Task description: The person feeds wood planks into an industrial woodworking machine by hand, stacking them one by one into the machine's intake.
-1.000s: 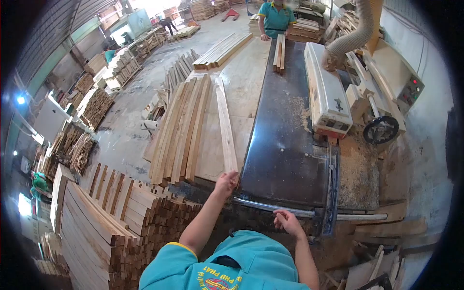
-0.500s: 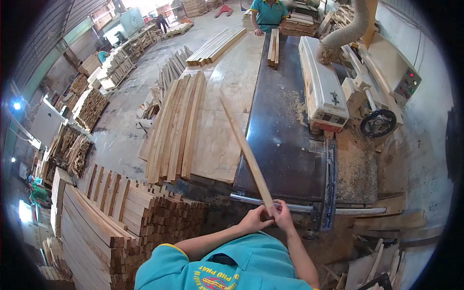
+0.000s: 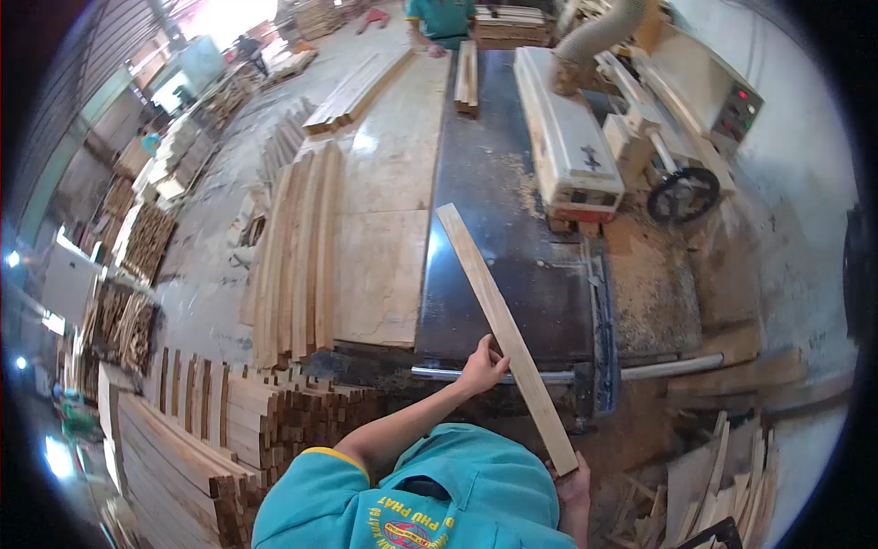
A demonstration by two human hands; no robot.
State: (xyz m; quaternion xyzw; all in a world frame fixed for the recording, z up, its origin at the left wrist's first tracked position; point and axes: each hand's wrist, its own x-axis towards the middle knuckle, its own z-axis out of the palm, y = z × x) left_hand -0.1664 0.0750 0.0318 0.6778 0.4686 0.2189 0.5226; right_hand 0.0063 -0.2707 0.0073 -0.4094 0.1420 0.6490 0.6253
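Note:
A long flat wooden plank (image 3: 503,325) slants across the front of the dark machine table, its wide face up. My right hand (image 3: 574,487) grips its near end beside my body, partly hidden under the wood. By the plank's left edge is my left hand (image 3: 483,368), thumb and fingers apart; whether the fingertips touch the edge is hard to tell. Beneath the plank runs a metal roller bar (image 3: 668,368) along the front of the dark machine table (image 3: 498,188).
Left of the machine table, a wooden side table (image 3: 380,265) carries a row of strips (image 3: 297,247) and a farther stack (image 3: 357,87). A co-worker (image 3: 444,20) stands at the far end near two strips (image 3: 466,78). A handwheel (image 3: 683,195) is at right, stacked lumber (image 3: 183,439) at lower left.
The plank has turned from its narrow side to its wide face, and its near end has come down right with my right hand. My left hand has separated from the right, moving forward along the plank.

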